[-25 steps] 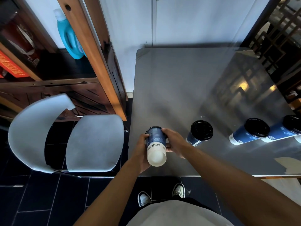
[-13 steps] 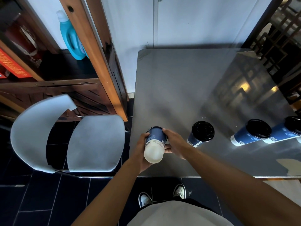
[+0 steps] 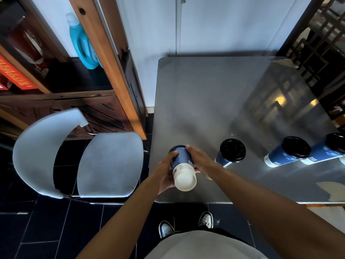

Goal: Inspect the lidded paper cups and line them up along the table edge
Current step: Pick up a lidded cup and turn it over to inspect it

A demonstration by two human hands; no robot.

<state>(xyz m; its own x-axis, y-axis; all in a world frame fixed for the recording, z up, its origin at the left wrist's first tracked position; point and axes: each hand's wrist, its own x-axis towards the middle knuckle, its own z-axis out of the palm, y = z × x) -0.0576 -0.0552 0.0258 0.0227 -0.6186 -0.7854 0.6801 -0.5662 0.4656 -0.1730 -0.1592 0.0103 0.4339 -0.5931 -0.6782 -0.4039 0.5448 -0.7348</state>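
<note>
You have the blue paper cup [image 3: 182, 167] tipped over between both hands above the near left corner of the grey table [image 3: 201, 101], its white base turned up toward you and its black lid pointing away toward twelve o'clock; your left hand [image 3: 164, 174] wraps the cup's side at nine o'clock with fingers curled round it, and your right hand [image 3: 200, 162] closes on it from three o'clock, fingertips lying over the upper wall near the lid; both hands are clasped on the cup, neither spread. This reads as the inspection step, with the underside being checked; whether the lid is seated all the way round you cannot judge from here, since the lid end faces away and sits in shadow. At three o'clock from the held cup, a second lidded cup [image 3: 230, 153] stands just beside your right wrist; further on at three o'clock a third cup [image 3: 287, 153] and a fourth cup [image 3: 328, 150] stand touching or nearly so, the row running roughly parallel to the near table edge. The next move calls for turning the cup upright, lid on top, and setting it down at nine o'clock of the second cup in line with the row; keep it inboard of the table corner, and mind your right forearm near the second cup's lid.
</note>
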